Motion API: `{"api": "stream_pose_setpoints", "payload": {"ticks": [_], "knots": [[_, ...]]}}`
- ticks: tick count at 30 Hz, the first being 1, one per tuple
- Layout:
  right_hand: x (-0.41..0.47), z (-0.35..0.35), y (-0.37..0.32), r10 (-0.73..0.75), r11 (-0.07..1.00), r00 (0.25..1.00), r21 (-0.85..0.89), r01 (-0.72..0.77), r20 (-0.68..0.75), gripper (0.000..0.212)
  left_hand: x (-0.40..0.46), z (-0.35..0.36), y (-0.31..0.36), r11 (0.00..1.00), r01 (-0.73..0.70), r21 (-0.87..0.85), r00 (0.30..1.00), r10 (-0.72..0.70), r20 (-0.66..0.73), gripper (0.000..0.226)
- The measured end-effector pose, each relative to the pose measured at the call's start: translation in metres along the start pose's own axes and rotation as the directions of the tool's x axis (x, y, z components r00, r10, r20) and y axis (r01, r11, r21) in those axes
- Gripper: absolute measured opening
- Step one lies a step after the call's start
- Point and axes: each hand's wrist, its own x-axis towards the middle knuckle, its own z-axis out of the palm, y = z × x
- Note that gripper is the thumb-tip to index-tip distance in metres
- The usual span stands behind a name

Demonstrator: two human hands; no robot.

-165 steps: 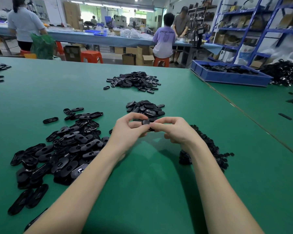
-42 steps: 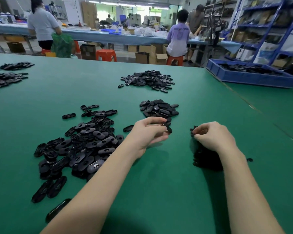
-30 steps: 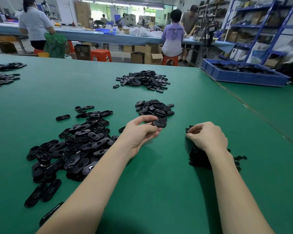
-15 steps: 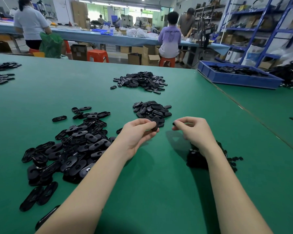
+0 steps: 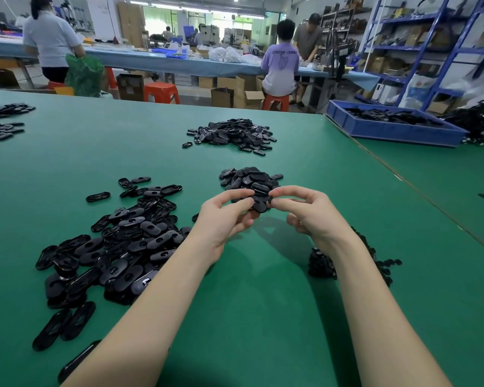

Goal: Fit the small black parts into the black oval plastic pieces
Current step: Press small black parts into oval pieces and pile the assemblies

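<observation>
My left hand (image 5: 224,216) and my right hand (image 5: 308,212) meet above the green table (image 5: 249,303), both pinching one black oval piece (image 5: 260,205) between fingertips and thumbs. A small black part in the right fingers cannot be made out. To the left lies a big loose heap of black oval pieces (image 5: 118,247). Just behind the hands sits a smaller pile of oval pieces (image 5: 249,180). A mound of small black parts (image 5: 322,265) lies under my right forearm, partly hidden by it.
Another pile of black pieces (image 5: 232,135) sits farther back, and more lie at the far left edge (image 5: 0,121). A blue bin (image 5: 391,127) with black parts stands at the back right. People work at a long bench (image 5: 165,62) behind.
My right hand has moved left from the mound of small parts and joined my left hand on the oval piece. The left hand has lifted the piece slightly.
</observation>
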Motion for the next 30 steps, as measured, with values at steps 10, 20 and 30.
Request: {"api": "stream_pose_setpoints", "payload": {"ticks": [10, 20, 30], "knots": [[0.0011, -0.0013, -0.0022, 0.044, 0.999, 0.999, -0.024, -0.043, 0.023, 0.01, 0.0033, -0.0003, -0.0019, 0.993, -0.084, 0.087, 0.996, 0.086, -0.015, 0.019], [0.0023, 0.0045, -0.0089, 0.049, 0.981, 0.997, -0.185, -0.059, -0.057, 0.021, 0.0008, 0.003, -0.0021, 0.972, -0.193, 0.133, 0.981, 0.191, 0.033, 0.018], [0.0027, 0.0053, -0.008, 0.045, 0.977, 0.99, -0.203, -0.071, -0.132, 0.023, -0.0022, 0.0026, 0.0013, 0.973, -0.172, 0.156, 0.985, 0.165, 0.054, 0.019]]}}
